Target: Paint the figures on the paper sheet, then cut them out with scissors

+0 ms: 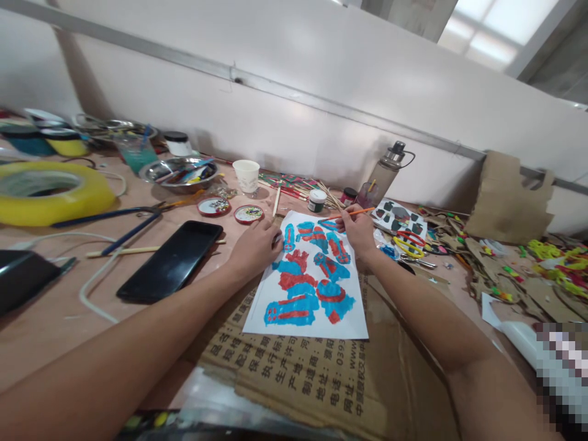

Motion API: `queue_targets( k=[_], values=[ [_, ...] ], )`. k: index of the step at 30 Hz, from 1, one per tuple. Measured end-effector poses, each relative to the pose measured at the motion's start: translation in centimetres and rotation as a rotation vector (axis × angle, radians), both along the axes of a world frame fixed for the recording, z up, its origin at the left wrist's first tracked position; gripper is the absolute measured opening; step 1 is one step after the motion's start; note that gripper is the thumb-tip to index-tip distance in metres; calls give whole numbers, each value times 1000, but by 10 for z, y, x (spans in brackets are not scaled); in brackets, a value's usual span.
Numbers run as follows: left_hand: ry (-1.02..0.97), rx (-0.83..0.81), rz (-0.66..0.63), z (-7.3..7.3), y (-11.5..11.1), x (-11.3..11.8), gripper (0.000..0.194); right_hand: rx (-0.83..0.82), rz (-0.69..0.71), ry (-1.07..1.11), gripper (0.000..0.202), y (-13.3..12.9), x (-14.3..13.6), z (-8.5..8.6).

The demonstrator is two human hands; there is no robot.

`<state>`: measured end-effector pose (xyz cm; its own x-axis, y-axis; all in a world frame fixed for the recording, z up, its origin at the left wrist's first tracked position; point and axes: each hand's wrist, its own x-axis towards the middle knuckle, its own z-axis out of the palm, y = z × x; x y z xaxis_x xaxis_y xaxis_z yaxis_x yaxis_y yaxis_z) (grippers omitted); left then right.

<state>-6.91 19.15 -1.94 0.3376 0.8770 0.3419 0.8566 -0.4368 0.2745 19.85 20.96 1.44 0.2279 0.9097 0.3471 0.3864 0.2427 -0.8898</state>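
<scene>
A white paper (257, 312) painted with blue and red shapes lies on a flat piece of printed cardboard (390, 367). My right hand (358, 229) is closed around a thin orange paintbrush (362, 211), whose tip points left and touches or hovers over a blue patch near the paper's top edge. At the upper left edge of the paper rests my left hand (258, 245), palm down. Its fingers are bent near the sheet, and whether they are spread or pressed together is unclear.
A black phone (172, 260), pliers (133, 229) and yellow tape roll (92, 193) are on the left. Behind the paper stand a white cup (247, 174), a green paint jar (316, 200) and a bottle (388, 171). Cardboard scraps (528, 282) cover the right.
</scene>
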Motion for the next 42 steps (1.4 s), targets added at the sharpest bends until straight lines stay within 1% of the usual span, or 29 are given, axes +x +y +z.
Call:
queue_targets(
  k=[6,11,15,21,27,34,39,42],
  values=[
    [26,-3,0,0,0,0,23,-72,-48,102,21,3,1,5],
    [14,15,5,0,-1,0,22,-92,-46,134,19,4,-4,8],
    [18,12,-1,-1,-1,0,22,-111,-45,133,21,5,-6,8],
    [2,5,6,0,-1,0,20,-109,-52,117,23,6,-5,14],
    [-4,6,-5,0,-2,0,19,-107,-41,101,22,8,-8,11],
    [17,15,-12,0,-1,1,20,-89,-33,89,20,8,-6,15],
    [30,17,-5,0,-1,1,22,-108,-17,98,25,7,-8,12],
    [22,25,-4,0,-2,1,21,-105,-14,106,24,6,-7,13]
  ],
)
